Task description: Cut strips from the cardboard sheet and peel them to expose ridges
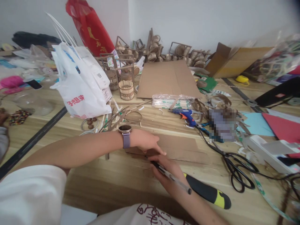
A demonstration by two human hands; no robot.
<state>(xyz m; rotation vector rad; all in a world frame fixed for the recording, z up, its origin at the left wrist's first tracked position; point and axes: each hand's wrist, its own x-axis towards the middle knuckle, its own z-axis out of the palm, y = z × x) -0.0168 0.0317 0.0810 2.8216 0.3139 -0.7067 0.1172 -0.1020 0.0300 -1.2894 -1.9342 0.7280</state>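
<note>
My right hand (167, 170) is closed around a pen (172, 178), a dark-gripped one with a clear barrel. Its tip points down at the near edge of a flat cardboard piece (180, 147) on the table. Across the left part of that cardboard lies my left hand (144, 140), a watch on its wrist. The fingers of this hand are stretched toward the pen, with the index fingertip close to my right hand, and part of them is hidden from view. A black and yellow tool handle (208, 190) rests partly behind my right forearm.
Black-handled scissors (237, 170) and a blue glue gun (187, 115) lie to the right. Behind are a larger cardboard sheet (167, 78), small slatted baskets (126, 89) and a white plastic bag (81, 84). A white power strip (272, 153) sits at the right.
</note>
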